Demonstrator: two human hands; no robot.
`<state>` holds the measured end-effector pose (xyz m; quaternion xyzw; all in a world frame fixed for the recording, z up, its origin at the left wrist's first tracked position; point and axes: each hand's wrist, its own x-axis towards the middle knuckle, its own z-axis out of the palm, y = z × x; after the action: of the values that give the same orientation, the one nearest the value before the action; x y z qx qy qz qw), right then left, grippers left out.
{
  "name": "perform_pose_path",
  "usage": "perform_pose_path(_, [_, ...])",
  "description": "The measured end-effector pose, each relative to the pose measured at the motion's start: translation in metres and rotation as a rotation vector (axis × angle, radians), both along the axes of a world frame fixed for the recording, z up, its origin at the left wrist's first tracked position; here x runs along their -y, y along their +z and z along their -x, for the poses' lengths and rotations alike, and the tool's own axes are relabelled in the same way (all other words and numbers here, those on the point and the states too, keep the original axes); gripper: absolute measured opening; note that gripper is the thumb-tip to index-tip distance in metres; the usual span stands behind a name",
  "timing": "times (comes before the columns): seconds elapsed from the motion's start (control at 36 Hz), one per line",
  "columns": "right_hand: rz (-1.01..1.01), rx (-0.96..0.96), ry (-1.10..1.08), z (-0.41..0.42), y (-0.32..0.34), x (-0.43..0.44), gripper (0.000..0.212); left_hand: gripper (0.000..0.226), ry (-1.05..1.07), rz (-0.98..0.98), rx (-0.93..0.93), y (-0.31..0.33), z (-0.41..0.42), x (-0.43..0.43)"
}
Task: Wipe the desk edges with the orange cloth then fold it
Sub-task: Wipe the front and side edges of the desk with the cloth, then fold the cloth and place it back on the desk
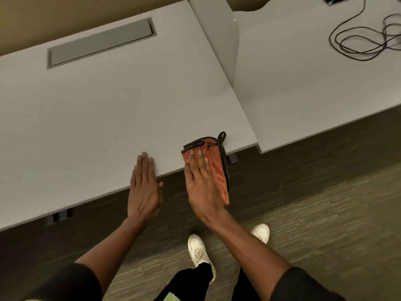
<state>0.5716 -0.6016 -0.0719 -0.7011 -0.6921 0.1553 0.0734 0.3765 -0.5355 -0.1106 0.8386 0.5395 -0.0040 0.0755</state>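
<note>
Orange cloth (213,168) draped over desk (108,109) front edge, frame ctr | R hand (200,181) flat, pressing it | L hand (144,187) flat, empty | wiping underway; fold not yet done

— What colour is the cloth (213,168)?
— Orange, with a black trim and a black loop (221,136) at one corner.

— And the desk (112,109)?
— Pale grey, with a darker grey hatch (101,43) set in its top. The neighbouring desk (303,88) is the same pale grey; the cable (366,40) coiled on it is black.

— The floor?
— The carpet (325,203) is brown-grey with fine streaks. The shoes (198,249) are white, the trousers (191,283) and sleeves (71,283) black.
</note>
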Motion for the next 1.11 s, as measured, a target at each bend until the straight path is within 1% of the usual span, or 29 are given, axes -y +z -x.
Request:
perform_pose_path(0.11, [0.004, 0.048, 0.145, 0.009, 0.003, 0.004, 0.074, 0.098, -0.042, -0.008, -0.073, 0.005, 0.005, 0.000])
perform_pose_path(0.19, [0.018, 0.070, 0.229, 0.013, 0.008, 0.005, 0.077, 0.103, -0.031, 0.011, -0.090, 0.011, 0.003, 0.002])
perform_pose_path(0.31, [0.042, 0.000, 0.311, 0.014, 0.018, 0.004, 0.092, 0.116, -0.028, 0.072, -0.089, 0.021, 0.007, -0.003])
perform_pose_path(0.36, [0.062, -0.068, 0.311, 0.012, 0.026, 0.003, 0.096, 0.119, -0.045, 0.109, -0.065, 0.027, 0.013, -0.007])
perform_pose_path(0.42, [0.108, -0.208, 0.252, 0.010, 0.039, 0.002, 0.094, 0.118, -0.065, 0.172, -0.019, 0.035, 0.019, -0.013])
perform_pose_path(0.47, [0.178, -0.377, 0.154, 0.010, 0.052, 0.001, 0.088, 0.110, -0.072, 0.234, 0.057, 0.045, 0.023, -0.019])
perform_pose_path(0.56, [0.292, -0.659, -0.035, 0.013, 0.071, 0.003, 0.081, 0.103, -0.036, 0.334, 0.208, 0.065, 0.027, -0.025])
perform_pose_path(0.61, [0.313, -0.811, -0.136, 0.016, 0.085, 0.005, 0.078, 0.103, 0.009, 0.371, 0.323, 0.080, 0.030, -0.026])
perform_pose_path(0.67, [0.257, -0.931, -0.218, 0.017, 0.099, 0.003, 0.075, 0.102, 0.042, 0.386, 0.421, 0.096, 0.034, -0.024])
perform_pose_path(0.72, [0.184, -1.046, -0.294, 0.019, 0.111, -0.001, 0.074, 0.100, 0.086, 0.356, 0.514, 0.111, 0.036, -0.018])
perform_pose_path(0.78, [0.131, -1.147, -0.422, 0.019, 0.120, -0.008, 0.072, 0.094, 0.144, 0.307, 0.606, 0.127, 0.036, -0.010])
perform_pose_path(0.83, [0.083, -1.221, -0.529, 0.019, 0.127, -0.016, 0.068, 0.087, 0.149, 0.296, 0.701, 0.142, 0.033, 0.002])
perform_pose_path(0.89, [0.048, -1.253, -0.567, 0.018, 0.133, -0.025, 0.064, 0.081, 0.069, 0.298, 0.778, 0.154, 0.027, 0.016])
perform_pose_path(0.94, [0.021, -1.232, -0.583, 0.018, 0.139, -0.035, 0.059, 0.075, -0.012, 0.275, 0.835, 0.160, 0.018, 0.026])
perform_pose_path(1.0, [-0.019, -1.165, -0.586, 0.018, 0.142, -0.045, 0.053, 0.071, -0.043, 0.277, 0.881, 0.163, 0.008, 0.032])
perform_pose_path(1.11, [-0.105, -1.017, -0.536, 0.018, 0.144, -0.064, 0.045, 0.074, -0.081, 0.333, 0.942, 0.163, -0.012, 0.033])
